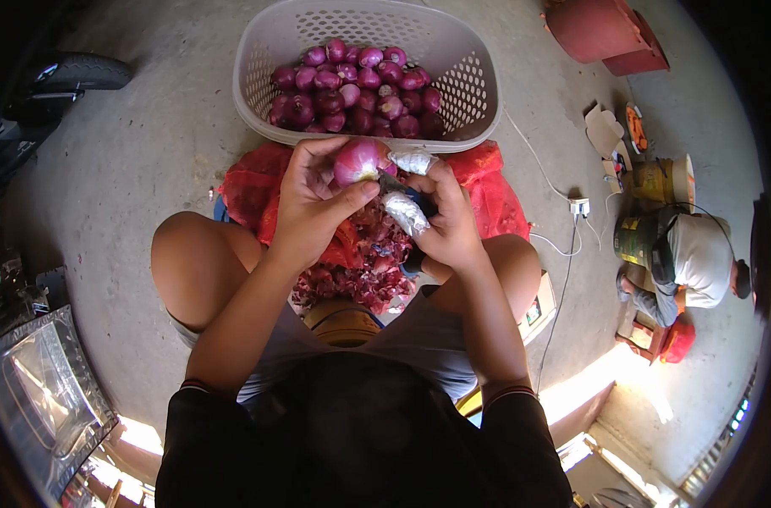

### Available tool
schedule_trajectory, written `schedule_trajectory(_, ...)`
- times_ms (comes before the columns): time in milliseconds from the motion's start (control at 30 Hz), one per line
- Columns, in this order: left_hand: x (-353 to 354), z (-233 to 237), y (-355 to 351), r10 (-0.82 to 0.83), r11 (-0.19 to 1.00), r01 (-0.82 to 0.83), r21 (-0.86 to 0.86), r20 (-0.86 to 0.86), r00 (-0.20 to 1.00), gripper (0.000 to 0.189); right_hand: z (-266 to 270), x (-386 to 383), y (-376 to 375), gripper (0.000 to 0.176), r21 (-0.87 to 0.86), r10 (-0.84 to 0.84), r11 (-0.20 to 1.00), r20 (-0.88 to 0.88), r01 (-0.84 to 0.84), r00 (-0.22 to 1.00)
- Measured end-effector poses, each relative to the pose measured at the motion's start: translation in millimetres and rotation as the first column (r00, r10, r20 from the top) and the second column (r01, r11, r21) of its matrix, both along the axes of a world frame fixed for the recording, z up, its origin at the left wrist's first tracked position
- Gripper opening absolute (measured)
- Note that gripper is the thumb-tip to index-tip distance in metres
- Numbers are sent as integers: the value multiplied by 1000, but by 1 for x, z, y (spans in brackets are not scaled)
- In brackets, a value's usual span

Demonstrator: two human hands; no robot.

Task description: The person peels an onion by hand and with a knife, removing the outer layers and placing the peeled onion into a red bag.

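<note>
My left hand [313, 196] is closed around a red onion [357, 161], its thumb pressed near the pale end. Close beside it, my right hand [447, 216] grips a small knife [391, 183], whose dark blade touches or nearly touches the onion; its handle is hidden in the palm. Silvery wrapping [405, 213] covers the thumb and a finger of that hand. Below both hands lies a heap of purple onion skins [360, 284] on red mesh sacking [491, 199]. Beyond them, a grey plastic basket [263, 63] holds many smooth red onions [352, 93].
A white cable runs along the floor to a power socket [579, 206] at the right. Farther right, another person [699, 262] sits bent over near several buckets [656, 179]. A motorcycle wheel [81, 71] stands at the left, and red plastic containers [601, 30] at the upper right.
</note>
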State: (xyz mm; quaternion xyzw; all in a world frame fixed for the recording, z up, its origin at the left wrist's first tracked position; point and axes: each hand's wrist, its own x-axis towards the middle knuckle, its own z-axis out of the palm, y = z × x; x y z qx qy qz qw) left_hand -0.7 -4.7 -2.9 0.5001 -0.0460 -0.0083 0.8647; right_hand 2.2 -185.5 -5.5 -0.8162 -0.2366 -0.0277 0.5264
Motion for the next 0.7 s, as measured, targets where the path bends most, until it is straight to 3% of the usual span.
schedule_trajectory(367, 0, 1, -1, -40, 999, 40, -19, 4, 999, 45, 9, 3, 3, 41, 3, -12, 1000, 80, 12, 997)
schedule_trajectory(700, -1, 0, -1, -32, 998, 30, -47, -37, 999, 44, 3, 3, -3, 43, 214, -89, 970, -130, 116, 987)
